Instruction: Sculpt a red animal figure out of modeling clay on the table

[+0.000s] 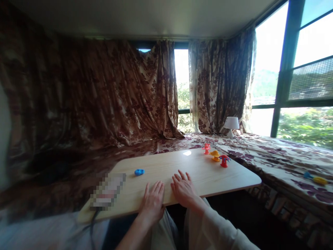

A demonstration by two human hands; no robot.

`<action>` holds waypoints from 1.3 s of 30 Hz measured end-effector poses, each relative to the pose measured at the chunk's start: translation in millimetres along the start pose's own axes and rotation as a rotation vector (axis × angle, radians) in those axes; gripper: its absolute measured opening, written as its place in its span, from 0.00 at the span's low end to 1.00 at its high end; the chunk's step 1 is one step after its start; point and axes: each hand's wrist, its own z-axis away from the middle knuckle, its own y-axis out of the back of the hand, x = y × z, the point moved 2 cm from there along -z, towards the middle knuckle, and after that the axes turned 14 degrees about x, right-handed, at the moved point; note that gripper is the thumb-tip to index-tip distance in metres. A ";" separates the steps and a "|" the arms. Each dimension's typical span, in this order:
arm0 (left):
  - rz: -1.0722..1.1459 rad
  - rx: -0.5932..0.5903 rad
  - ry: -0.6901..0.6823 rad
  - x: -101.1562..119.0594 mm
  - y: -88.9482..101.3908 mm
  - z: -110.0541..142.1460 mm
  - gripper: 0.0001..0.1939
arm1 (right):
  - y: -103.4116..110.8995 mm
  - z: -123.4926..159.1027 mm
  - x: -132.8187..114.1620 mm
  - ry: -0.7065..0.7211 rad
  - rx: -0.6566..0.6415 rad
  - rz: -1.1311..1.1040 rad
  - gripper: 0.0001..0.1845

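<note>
Both hands rest palm down near the front edge of a light wooden table. My left hand lies flat with its fingers stretched forward, holding nothing. Beside it, my right hand is also flat, its fingers a little spread and nothing under them that I can see. A small blue toy piece lies beyond my left hand. Past my right hand, toward the far right, stand a red toy figure, a yellow toy and a red toy with blue parts.
A blurred-out flat object with a black cable lies at the table's left end. On the flower-patterned ledge to the right are a blue-and-yellow toy and a white lamp. Patterned curtains hang behind.
</note>
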 end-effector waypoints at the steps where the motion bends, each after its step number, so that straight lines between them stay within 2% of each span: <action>1: 0.002 -0.002 0.003 -0.4 -0.8 -0.1 0.35 | -2.5 -8.4 0.5 -0.010 -0.011 0.017 0.21; 6: 0.029 0.013 -0.001 -1.0 -2.1 0.2 0.35 | -1.8 -35.4 32.4 -0.097 -0.080 0.070 0.20; 9: 0.035 0.002 0.005 0.1 -0.1 0.5 0.35 | 6.6 -26.0 55.3 -0.102 -0.128 0.083 0.17; 11: 0.041 -0.010 0.019 0.8 1.7 0.5 0.36 | 12.8 -10.4 62.8 -0.126 -0.134 0.086 0.19; 14: 0.057 -0.013 0.025 1.8 3.8 0.3 0.36 | 19.4 14.8 55.6 -0.131 -0.091 0.053 0.24; 17: 0.043 -0.012 0.025 2.3 4.2 0.2 0.36 | 17.7 26.7 28.6 -0.033 -0.055 0.007 0.24; 19: 0.021 -0.012 0.022 2.5 3.8 0.2 0.35 | 11.5 22.1 8.0 0.007 -0.031 -0.001 0.23; 22: 0.004 -0.017 0.006 2.6 3.1 0.1 0.35 | -0.5 -0.5 -11.7 0.024 -0.013 0.026 0.23; 25: 0.003 -0.026 0.011 2.3 3.0 -0.4 0.36 | -6.8 -26.2 -4.2 -0.053 -0.047 0.072 0.23; 28: 0.022 -0.023 0.023 2.5 4.0 -0.9 0.36 | -2.7 -36.8 24.7 -0.123 -0.075 0.104 0.22; 31: 0.050 -0.036 0.032 3.2 5.8 -0.8 0.37 | 6.4 -25.2 51.8 -0.152 -0.111 0.124 0.20; 33: 0.065 -0.038 0.045 3.5 6.9 -0.6 0.37 | 11.7 -7.9 58.1 -0.184 -0.113 0.134 0.22; 35: 0.073 -0.028 0.051 3.6 7.2 -0.2 0.37 | 14.6 11.2 51.3 -0.180 -0.093 0.128 0.24; 39: 0.059 -0.004 0.042 3.2 4.7 0.4 0.35 | 10.7 29.1 14.2 -0.025 -0.044 0.061 0.25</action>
